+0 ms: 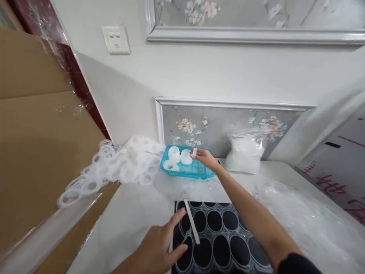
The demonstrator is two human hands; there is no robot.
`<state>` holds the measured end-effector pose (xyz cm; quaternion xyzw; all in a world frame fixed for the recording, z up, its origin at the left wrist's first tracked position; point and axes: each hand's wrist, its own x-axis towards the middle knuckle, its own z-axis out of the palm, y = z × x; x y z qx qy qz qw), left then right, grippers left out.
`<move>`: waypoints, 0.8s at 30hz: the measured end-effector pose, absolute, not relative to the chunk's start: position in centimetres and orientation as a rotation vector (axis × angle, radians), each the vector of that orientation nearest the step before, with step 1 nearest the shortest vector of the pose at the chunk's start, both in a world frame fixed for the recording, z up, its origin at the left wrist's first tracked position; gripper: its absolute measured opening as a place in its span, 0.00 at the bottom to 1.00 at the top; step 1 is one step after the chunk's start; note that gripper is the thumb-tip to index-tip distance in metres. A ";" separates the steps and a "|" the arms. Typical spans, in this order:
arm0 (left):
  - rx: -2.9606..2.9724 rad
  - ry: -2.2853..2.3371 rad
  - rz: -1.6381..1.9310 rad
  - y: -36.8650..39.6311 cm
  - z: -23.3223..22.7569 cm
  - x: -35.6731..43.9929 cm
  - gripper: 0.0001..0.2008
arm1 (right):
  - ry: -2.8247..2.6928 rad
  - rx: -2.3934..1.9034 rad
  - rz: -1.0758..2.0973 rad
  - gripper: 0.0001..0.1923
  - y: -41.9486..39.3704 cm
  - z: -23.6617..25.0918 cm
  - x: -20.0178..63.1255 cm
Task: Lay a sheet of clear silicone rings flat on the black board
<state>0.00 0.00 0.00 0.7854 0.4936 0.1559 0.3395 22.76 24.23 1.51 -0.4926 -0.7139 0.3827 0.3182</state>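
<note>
My right hand (205, 157) reaches out over a turquoise plastic basket (196, 171) and pinches a small white ring piece (194, 153) between its fingertips. Inside the basket sit white translucent ring stacks (179, 156). My left hand (159, 247) lies with fingers spread on the left edge of a black tray (245, 249) with round wells covered by clear plastic. A thin white stick (192, 222) rests across the tray beside my left fingers.
A heap of white translucent rings (114, 167) spreads over the table's left side. A zip bag of white pieces (245, 152) leans on the flowered wall panel. Crumpled clear plastic (302, 220) lies right. A cardboard box (37, 144) stands left.
</note>
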 end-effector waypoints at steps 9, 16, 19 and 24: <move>2.005 1.261 0.553 -0.9 -6.9 -3.6 0.28 | -2.539 -1.683 0.658 0.10 35.6 2.3 18.9; 2.015 1.258 0.664 -0.8 -7.6 -4.6 0.26 | -2.730 -1.683 0.582 0.08 37.5 1.3 18.3; 2.054 1.242 0.637 -0.7 -7.9 -4.8 0.27 | -2.761 -1.669 0.548 0.09 37.6 0.9 18.5; 2.045 1.261 0.618 -0.7 -7.9 -4.8 0.27 | -2.772 -1.651 0.537 0.10 37.6 0.4 18.7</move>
